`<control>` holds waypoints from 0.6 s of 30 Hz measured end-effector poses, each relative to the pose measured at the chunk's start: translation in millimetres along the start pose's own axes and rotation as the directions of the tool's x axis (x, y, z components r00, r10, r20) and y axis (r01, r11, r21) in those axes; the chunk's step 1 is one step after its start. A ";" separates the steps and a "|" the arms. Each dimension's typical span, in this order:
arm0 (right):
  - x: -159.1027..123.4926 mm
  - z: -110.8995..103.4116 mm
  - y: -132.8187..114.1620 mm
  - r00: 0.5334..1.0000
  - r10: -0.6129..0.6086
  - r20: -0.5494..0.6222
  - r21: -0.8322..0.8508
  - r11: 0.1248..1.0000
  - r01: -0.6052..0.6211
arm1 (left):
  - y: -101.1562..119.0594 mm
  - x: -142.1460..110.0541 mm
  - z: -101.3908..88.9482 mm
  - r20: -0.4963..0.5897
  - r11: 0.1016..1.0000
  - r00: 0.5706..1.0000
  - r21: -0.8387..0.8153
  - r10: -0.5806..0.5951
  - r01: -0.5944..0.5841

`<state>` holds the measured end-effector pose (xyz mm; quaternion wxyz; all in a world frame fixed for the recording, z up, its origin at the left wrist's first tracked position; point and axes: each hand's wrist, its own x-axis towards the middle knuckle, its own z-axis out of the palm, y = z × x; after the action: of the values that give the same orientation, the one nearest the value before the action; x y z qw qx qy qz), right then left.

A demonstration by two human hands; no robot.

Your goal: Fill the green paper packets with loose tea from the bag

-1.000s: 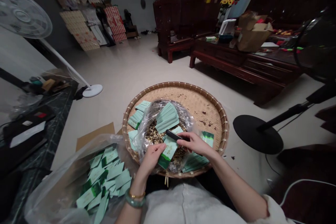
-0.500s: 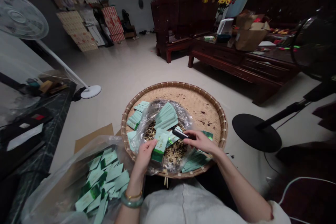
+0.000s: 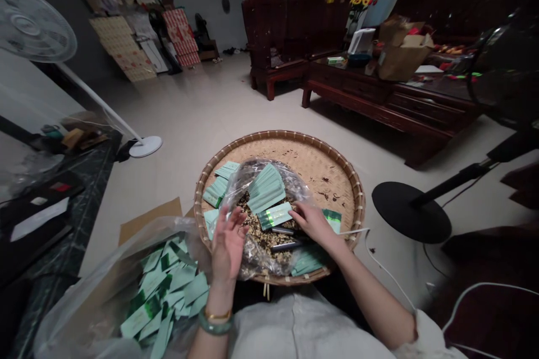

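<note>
Two bare hands work over a round bamboo tray (image 3: 314,162) with a clear plastic bag (image 3: 295,185) lying in it.

The bag holds pale green packets (image 3: 266,188) and dried flakes (image 3: 256,224). Above it, the left hand (image 3: 228,247) stands open, fingers spread. The right hand (image 3: 315,224) curves against a packet's end (image 3: 274,216), its grip unclear, beside dark slim tubes (image 3: 286,245). Near left, another bag (image 3: 105,275) holds more packets (image 3: 164,286).

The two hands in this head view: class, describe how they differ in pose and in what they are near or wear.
The left hand is raised with spread fingers, while the right hand sits lower with bent fingers, beside a pale green card. The left hand's wrist wears a jade bangle; the right hand's wrist shows none. Both hands are bare and over a clear plastic bag.
</note>
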<state>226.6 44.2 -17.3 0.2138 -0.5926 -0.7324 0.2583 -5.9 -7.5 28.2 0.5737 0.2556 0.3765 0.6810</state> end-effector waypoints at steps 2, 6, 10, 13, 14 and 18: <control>6.8 6.2 -1.5 0.998 0.038 -0.046 -0.033 0.999 -0.040 | -15.1 0.7 6.3 0.000 0.952 0.999 0.305 -0.039 0.037; 13.1 16.2 -7.1 0.999 0.029 -0.032 0.029 0.999 -0.028 | -43.4 7.1 3.5 0.127 0.584 0.986 0.795 0.105 -0.165; 10.3 23.5 -8.9 0.996 0.035 -0.080 0.022 0.999 -0.033 | -58.4 14.9 -9.1 0.263 0.328 0.946 0.891 0.192 -0.314; 8.0 28.1 -9.7 0.993 0.048 -0.107 0.047 0.998 -0.043 | -60.7 18.8 -12.4 0.310 0.242 0.934 0.906 0.178 -0.347; 7.7 29.2 -10.3 0.991 0.043 -0.125 0.089 0.996 -0.032 | -59.8 19.6 -11.9 0.318 0.226 0.932 0.908 0.173 -0.352; 7.7 28.4 -13.2 0.972 -0.049 -0.231 0.341 0.931 0.128 | -50.0 20.8 -7.7 0.251 0.260 0.948 0.919 0.195 -0.297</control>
<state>197.5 45.9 -30.9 0.4074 -0.5354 -0.6721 0.3091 13.2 13.9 -18.4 0.2149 0.6278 0.6345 0.3963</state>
